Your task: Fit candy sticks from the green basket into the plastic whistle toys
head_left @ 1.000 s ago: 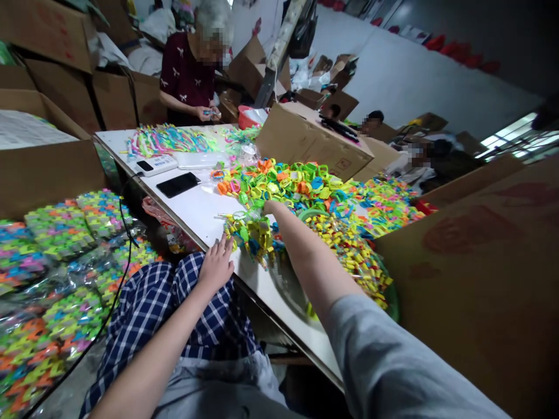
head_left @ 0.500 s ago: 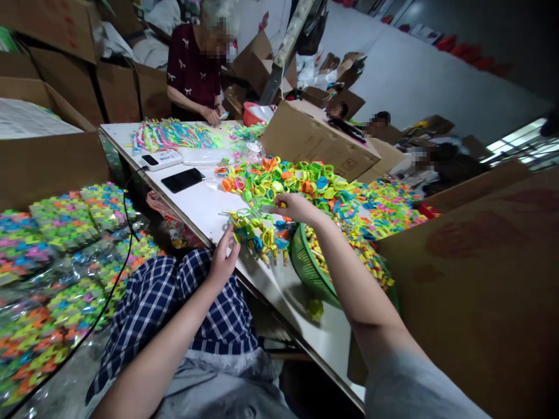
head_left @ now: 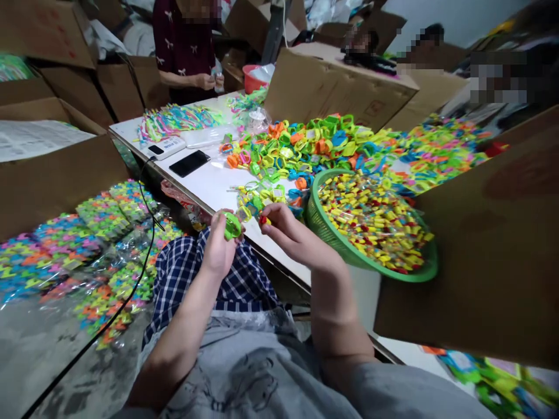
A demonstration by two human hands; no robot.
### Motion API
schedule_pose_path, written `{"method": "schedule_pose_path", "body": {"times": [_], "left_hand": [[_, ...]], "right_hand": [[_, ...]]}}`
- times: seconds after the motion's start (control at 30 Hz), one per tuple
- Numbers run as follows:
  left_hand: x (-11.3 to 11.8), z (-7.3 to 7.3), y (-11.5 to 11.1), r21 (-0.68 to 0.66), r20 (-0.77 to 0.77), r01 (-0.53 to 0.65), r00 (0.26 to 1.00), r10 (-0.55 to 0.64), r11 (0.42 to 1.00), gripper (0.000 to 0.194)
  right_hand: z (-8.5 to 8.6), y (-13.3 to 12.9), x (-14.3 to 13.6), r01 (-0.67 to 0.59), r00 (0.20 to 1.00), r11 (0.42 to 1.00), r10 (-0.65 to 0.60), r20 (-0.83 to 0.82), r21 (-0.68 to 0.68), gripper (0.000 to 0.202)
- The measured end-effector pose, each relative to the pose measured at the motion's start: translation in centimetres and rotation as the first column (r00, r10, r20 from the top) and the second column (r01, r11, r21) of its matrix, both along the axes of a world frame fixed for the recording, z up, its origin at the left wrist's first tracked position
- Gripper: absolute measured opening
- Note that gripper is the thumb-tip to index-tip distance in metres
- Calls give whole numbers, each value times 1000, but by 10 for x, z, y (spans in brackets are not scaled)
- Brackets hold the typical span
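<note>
My left hand is closed around a looped green plastic band that looks like a toy watch, held over my lap at the table's edge. Just to the right, my right hand pinches a small red-and-yellow piece between thumb and fingers. Behind both hands lies a small heap of bands with sticks on the white table. Beside my right forearm stands a green basket full of small yellow-and-red pieces.
A large pile of coloured bands covers the table's middle. A phone lies near the edge. Cardboard boxes stand at right and left. Bagged coloured pieces and a black cable are at left. Across the table works another person.
My right hand has come back from the heap toward my left and now pinches a small piece. My left hand has taken hold of a green band. The view has shifted.
</note>
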State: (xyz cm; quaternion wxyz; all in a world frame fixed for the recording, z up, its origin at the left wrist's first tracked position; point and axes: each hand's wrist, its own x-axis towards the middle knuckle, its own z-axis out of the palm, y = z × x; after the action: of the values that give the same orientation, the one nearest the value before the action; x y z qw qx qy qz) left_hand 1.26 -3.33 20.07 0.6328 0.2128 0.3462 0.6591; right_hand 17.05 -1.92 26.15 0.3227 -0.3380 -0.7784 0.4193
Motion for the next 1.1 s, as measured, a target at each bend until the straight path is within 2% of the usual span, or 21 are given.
{"method": "schedule_pose_path", "body": {"times": [0.03, 0.1, 0.2, 0.27, 0.33, 0.47, 0.53, 0.8, 1.0, 1.1], "left_hand": [[-3, -3, -5, 39, -117, 18, 993, -13, 999, 33], [-10, -6, -15, 78, -352, 101, 934, -67, 992, 38], [-17, -2, -26, 29, -548, 298, 803, -234, 954, 41], [-19, 6, -31, 3, -608, 380, 735, -301, 925, 41], [-17, 14, -34, 13, -653, 402, 697, -297, 915, 38], [-9, 22, -35, 70, -697, 407, 673, -247, 911, 33], [-6, 22, -35, 99, -707, 406, 671, -222, 909, 31], [-3, 27, -40, 97, -708, 426, 664, -239, 899, 33], [-2, 35, -49, 94, -768, 379, 616, -175, 921, 33], [-3, 38, -55, 97, -832, 336, 544, -109, 937, 27]], "right_hand": [[-2, -3, -1, 2, 997, 998, -6, -75, -60, 15], [-8, -9, -3, -32, 972, 983, -13, -235, -183, 22], [-16, -15, -7, -57, 908, 953, -75, -413, -299, 29], [-21, -19, -7, -17, 871, 941, -152, -467, -338, 29], [-26, -22, -7, -2, 834, 918, -218, -508, -397, 29], [-33, -27, -6, -129, 755, 832, -271, -598, -540, 35], [-34, -29, -7, -146, 741, 810, -291, -606, -568, 37], [-37, -30, -1, -69, 769, 826, -313, -557, -559, 36], [-30, -32, 9, -88, 839, 915, -146, -525, -395, 27], [-22, -37, 13, -118, 853, 939, -70, -518, -322, 19]]}}
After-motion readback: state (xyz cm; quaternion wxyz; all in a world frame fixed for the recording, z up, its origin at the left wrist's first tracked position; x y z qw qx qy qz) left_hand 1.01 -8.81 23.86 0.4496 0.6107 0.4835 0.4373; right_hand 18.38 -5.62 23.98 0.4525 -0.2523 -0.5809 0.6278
